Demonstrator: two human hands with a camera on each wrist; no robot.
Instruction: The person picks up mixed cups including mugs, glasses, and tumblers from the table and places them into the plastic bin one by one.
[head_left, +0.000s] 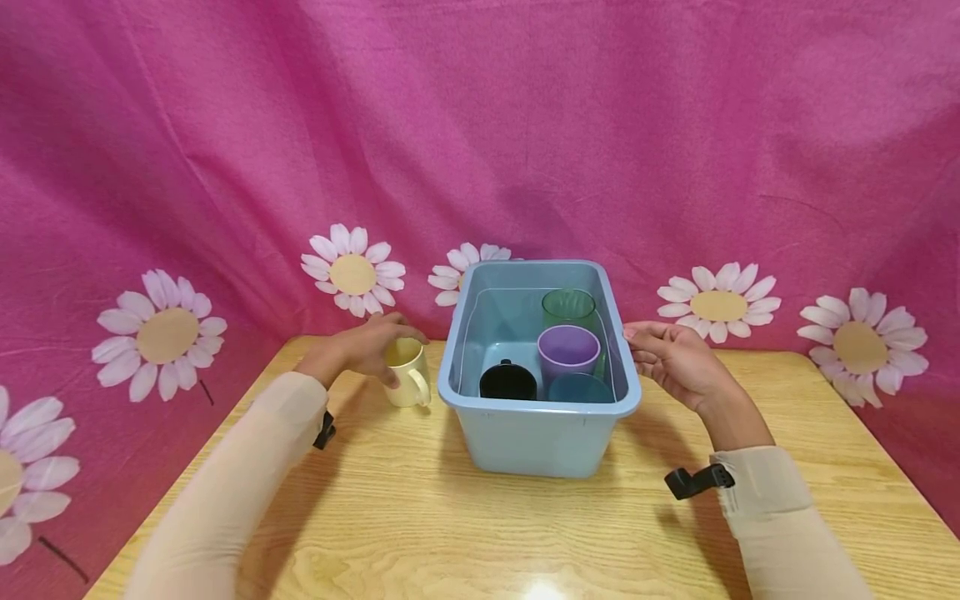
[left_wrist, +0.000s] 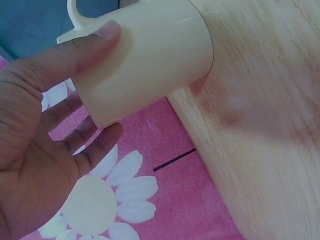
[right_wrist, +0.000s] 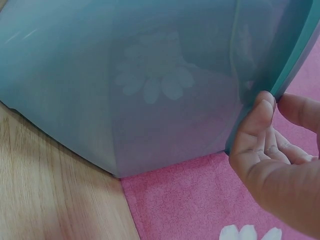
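A pale yellow mug (head_left: pixel 409 380) stands on the table left of the blue plastic tub (head_left: pixel 536 439), its handle turned toward the tub. My left hand (head_left: pixel 369 347) holds the mug near its rim; in the left wrist view the thumb lies along the mug's wall (left_wrist: pixel 150 57), with fingers on the far side. On the tub's right side, my right hand (head_left: pixel 678 360) pinches the rim between thumb and fingers, as the right wrist view also shows at the tub's edge (right_wrist: pixel 295 50). Inside the tub are a black mug (head_left: pixel 508 382), a purple cup (head_left: pixel 568 350), a green glass (head_left: pixel 568 308) and a blue-teal cup (head_left: pixel 579 389).
The wooden table (head_left: pixel 480 533) stretches in front of the tub and to both sides. Behind it hangs a pink cloth (head_left: pixel 525 125) with white daisies, close to the tub's back. Each wrist carries a small black camera (head_left: pixel 699 481).
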